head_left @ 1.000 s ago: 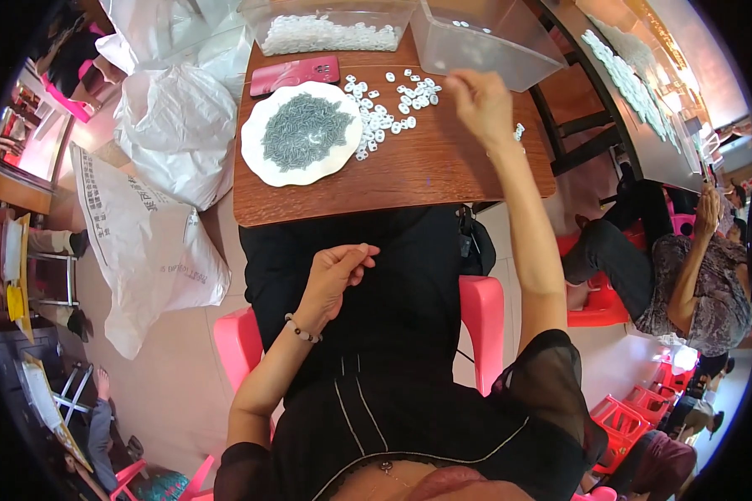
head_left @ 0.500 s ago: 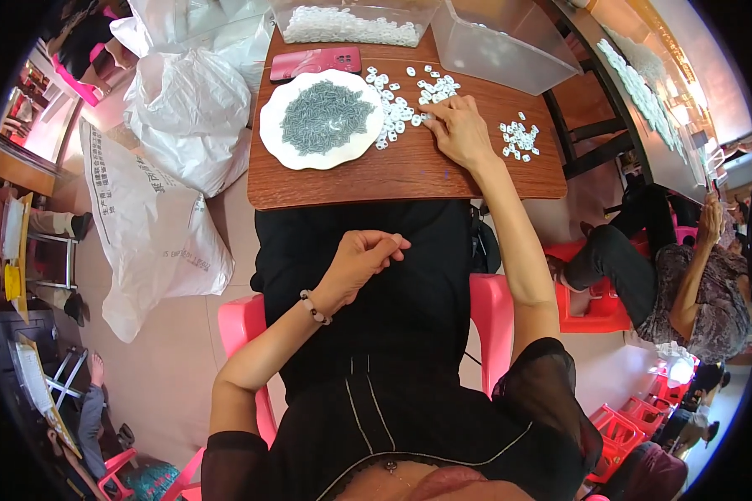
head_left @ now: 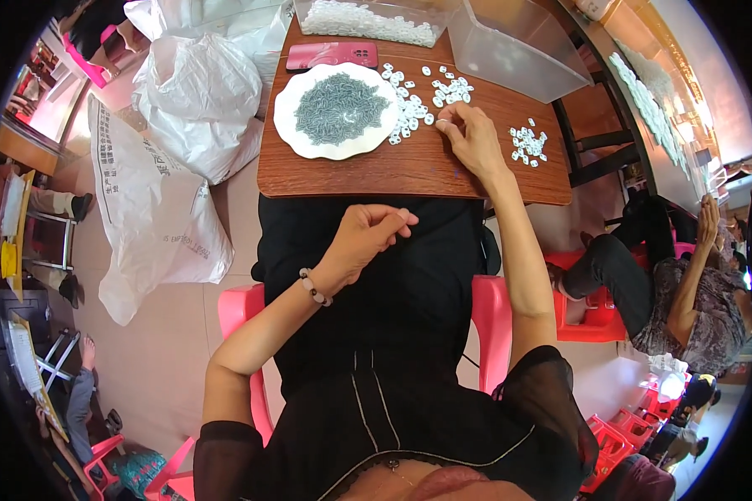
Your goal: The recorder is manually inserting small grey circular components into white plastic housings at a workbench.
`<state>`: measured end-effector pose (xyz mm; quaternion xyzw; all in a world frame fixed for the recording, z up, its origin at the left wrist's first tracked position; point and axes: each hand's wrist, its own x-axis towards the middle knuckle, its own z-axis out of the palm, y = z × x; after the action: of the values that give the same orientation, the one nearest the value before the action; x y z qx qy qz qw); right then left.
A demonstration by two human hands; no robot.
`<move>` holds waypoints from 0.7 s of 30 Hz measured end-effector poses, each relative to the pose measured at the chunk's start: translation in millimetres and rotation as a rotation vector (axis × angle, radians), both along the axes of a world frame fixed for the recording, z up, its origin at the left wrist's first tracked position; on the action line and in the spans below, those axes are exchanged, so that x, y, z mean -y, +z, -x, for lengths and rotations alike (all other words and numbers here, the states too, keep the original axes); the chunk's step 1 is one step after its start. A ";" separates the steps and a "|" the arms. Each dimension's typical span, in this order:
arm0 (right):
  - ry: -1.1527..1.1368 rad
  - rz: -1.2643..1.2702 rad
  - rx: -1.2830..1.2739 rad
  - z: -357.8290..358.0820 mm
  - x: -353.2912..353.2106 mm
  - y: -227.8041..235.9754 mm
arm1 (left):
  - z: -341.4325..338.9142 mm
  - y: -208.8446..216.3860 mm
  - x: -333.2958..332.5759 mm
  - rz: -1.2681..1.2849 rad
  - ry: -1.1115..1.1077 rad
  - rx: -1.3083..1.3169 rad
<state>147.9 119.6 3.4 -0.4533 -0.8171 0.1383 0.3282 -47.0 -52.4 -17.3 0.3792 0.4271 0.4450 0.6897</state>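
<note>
On the brown wooden table, my right hand (head_left: pixel 475 144) has thumb and fingers closed in a pinch, with a small white plastic piece showing at the tips. Beside it lies a loose pile of white plastic pieces (head_left: pixel 408 114) with holes, and a smaller group (head_left: pixel 454 88) sits just beyond. My left hand (head_left: pixel 366 239) hovers over my lap, short of the table edge, its thumb pressed against the index finger; whatever it may hold is too small to make out. A scalloped white plate (head_left: pixel 287 114) bears a heap of tiny grey spring-like pieces (head_left: pixel 340 108).
Another cluster of white pieces (head_left: pixel 528 144) lies at the table's right. A pink phone (head_left: pixel 332 55) rests behind the plate. Two clear plastic bins (head_left: pixel 518 58) stand at the far edge, one with white pieces. White sacks (head_left: pixel 196 108) fill the left floor; a person sits at right.
My right hand has drawn back slightly from the white pile, and a white piece now shows at its fingertips. My left hand keeps its pinch. The whole view has shifted a little.
</note>
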 end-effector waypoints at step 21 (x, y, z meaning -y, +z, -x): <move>-0.096 0.088 -0.353 2.6 52.5 -30.1 | 6.4 -13.0 -6.8 -0.012 0.084 0.031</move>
<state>145.3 67.1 -26.7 -0.4743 -0.7176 0.2356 0.4523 -53.5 -45.6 -30.2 0.3581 0.4293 0.4820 0.6746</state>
